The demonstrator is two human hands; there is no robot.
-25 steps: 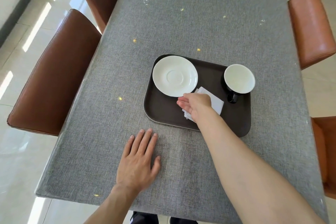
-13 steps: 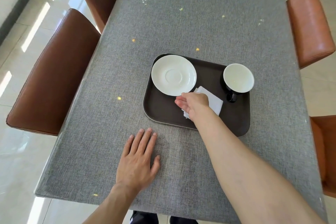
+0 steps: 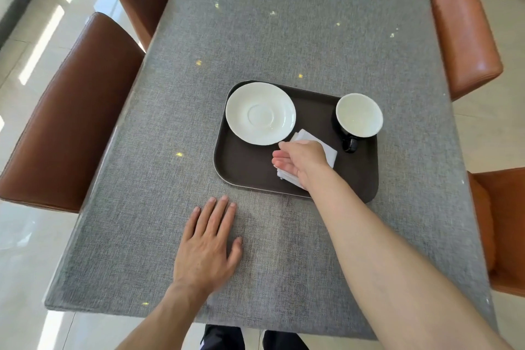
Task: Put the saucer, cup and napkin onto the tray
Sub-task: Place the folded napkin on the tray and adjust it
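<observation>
**Desk:** What do the task's things look like from your end?

**Me:** I see a dark brown tray (image 3: 244,162) with rounded corners lying on the grey woven tabletop (image 3: 284,37). The saucer (image 3: 260,113) is plain white with a ring pressed in its middle, and it sits in the tray's far left corner. The cup (image 3: 359,114) is white inside and black outside, upright in the far right corner, its black handle turned toward me. The napkin (image 3: 326,148) is a folded white square lying between them on the tray floor, one corner just beside the saucer's rim.

**Desk:** And the hands?

**Me:** My right hand (image 3: 301,160) reaches in over the napkin, forearm stretched across the near tray edge, fingers loosely curled and pointing left with the palm side partly showing. I cannot tell whether it is pinching the napkin or only resting on it. My left hand (image 3: 206,244) lies flat on the tabletop, palm down, near the tray but apart from it, fingers together and the thumb out to the side (it grips nothing).

**Desk:** Anything you can't make out?

**Me:** The hand and wrist cover the middle of the napkin, so I only see its far corner and a bit of its near edge. Brown leather chairs (image 3: 71,122) stand on both sides, cut off by the frame.
</observation>
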